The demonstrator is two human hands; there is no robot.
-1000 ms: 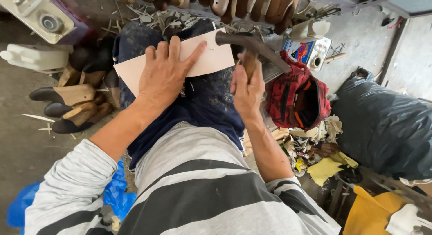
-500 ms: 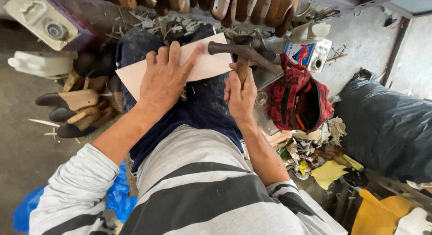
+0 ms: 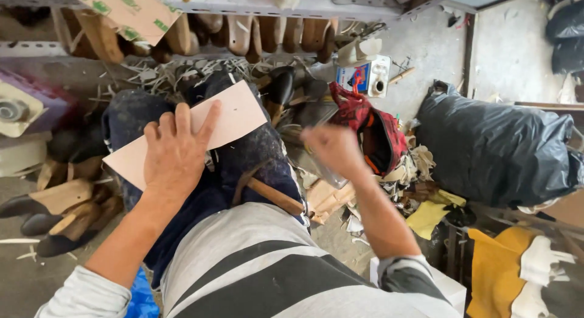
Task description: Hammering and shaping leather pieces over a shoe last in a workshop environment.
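Note:
My left hand lies flat, fingers spread, on a pale pink sheet that rests across my dark blue trousers. A hammer with a wooden handle lies loose on my lap, close to my striped shirt. My right hand is in the air to the right of my knee, blurred, just in front of a red plaid bag. Its fingers look curled, and I cannot make out anything in them.
A shelf of wooden shoe lasts runs along the top. More lasts lie on the floor at left. A full black bag sits at right, with scraps, yellow sheets and a white can around it.
My right hand has let go of the hammer, which now lies on my lap, and has moved right toward the red bag. The view has tilted and shifted; my left hand stays on the sheet.

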